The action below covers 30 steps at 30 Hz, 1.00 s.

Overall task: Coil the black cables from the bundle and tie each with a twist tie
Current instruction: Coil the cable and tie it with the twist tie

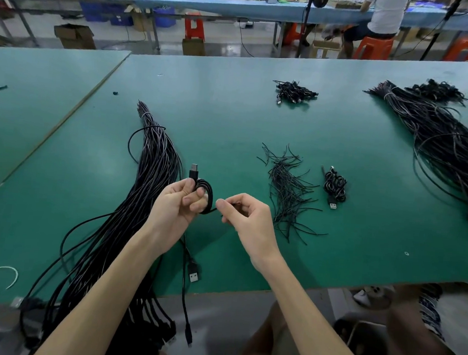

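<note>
Grip: left hand [179, 204] round black coil [208, 192]

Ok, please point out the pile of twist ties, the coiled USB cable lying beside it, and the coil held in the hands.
pile of twist ties [284, 181]: head view, its middle.
coiled USB cable [335, 186]: head view, its middle loops.
held cable coil [211, 196]: head view, its right arc.

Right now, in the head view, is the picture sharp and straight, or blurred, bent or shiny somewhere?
Head view: the wide lens bows the edges of the green table; the left hand and its coiled cable are sharp; the far benches look soft; even light, pale sheen on the far tabletop.
</note>
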### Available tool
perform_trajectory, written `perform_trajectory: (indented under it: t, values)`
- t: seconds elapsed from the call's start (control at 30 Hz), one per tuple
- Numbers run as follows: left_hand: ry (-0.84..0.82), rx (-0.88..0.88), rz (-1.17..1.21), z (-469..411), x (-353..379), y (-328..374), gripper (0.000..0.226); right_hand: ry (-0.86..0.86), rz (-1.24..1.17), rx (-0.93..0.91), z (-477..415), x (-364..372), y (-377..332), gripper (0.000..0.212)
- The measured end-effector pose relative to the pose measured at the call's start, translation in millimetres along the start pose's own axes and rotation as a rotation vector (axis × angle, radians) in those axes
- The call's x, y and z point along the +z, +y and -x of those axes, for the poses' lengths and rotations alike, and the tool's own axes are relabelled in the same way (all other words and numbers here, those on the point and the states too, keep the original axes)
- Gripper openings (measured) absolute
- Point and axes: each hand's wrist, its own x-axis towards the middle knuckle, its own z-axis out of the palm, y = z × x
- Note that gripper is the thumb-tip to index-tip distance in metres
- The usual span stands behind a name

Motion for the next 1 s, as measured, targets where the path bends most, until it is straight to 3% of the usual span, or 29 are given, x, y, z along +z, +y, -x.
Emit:
perform_trajectory:
  t: [0.27,0.67,0.8,0.93,1.0]
  values:
    - [-0.111,0.043,-0.231,1.5,1.1,-10.0,0.037,0.015,-0.105,0.007,1.0,-1.8,-1.8,0.021]
    - [-0.133,0.088,-0.266,2.8,6.4,-7.8,0.041,0.07,-0.117,-0.001,-1.2,-0.8,0.1,0.018]
    - [-0.043,0.064,0.0,-1.6,0.7,-1.5,0.05,0.103,-0.143,0.011,-0.7,-0.7,0.3,0.016]
    - [0.049,0.033,0.385,-9.6,-11.3,7.6,0.014,0.049,-0.05,0.011,-0.5,3.2,-1.4,0.017]
    - [0.055,0.038,0.47,-11.1,-12.5,7.5,0.01,0.047,-0.035,0.009,-0.4,4.3,-3.1,0.018]
